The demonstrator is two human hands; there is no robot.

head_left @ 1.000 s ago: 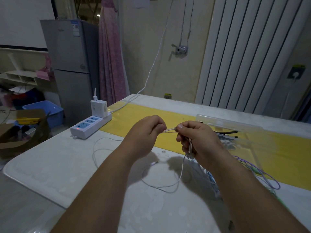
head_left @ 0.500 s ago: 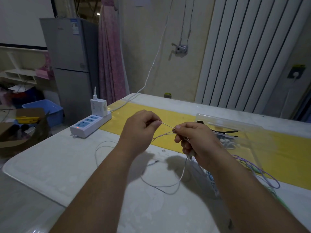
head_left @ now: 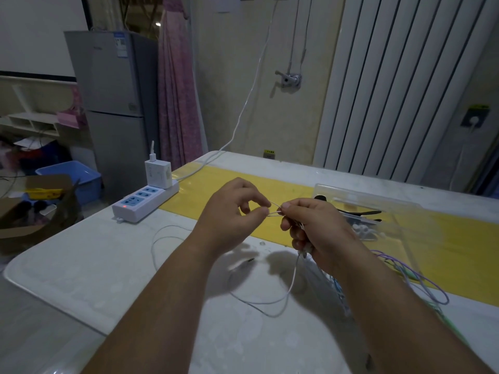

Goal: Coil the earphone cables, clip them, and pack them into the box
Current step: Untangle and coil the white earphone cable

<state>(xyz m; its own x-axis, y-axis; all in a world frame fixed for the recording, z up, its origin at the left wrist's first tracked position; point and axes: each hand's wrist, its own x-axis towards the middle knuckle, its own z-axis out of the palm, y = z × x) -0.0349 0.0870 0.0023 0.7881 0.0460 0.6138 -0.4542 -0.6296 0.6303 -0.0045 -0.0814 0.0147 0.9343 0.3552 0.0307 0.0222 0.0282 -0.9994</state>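
The white earphone cable (head_left: 293,276) is stretched in a short double strand between the two hands, above the table (head_left: 81,265). The rest of it drops from the right hand in a slack loop that lies on the tabletop, and its jack plug (head_left: 249,261) rests there just under the hands.

The left hand (head_left: 232,211) pinches the strands between thumb and forefinger, with its other fingers loosely curled. The right hand (head_left: 313,228) pinches the other end the same way, and its lower fingers are closed round what looks like the gathered part of the cable. Whether the earbuds are in that fist I cannot tell.

This looks like an early turn of the coil, with most of the length not yet taken up. To do it well:
- Make every turn the same size.
- Let the left hand feed the cable with light tension so it lies flat without twisting.
- Let the right hand trap each new turn against the last.
- Watch that the plug does not snag as the slack lifts off the table.

The clear plastic box (head_left: 378,209) stands open just beyond the right hand on the yellow strip (head_left: 216,184), with black clips (head_left: 361,213) inside it. A purple cable (head_left: 421,282) lies loose to the right. A power strip (head_left: 145,203) with a charger (head_left: 158,174) sits well to the left.
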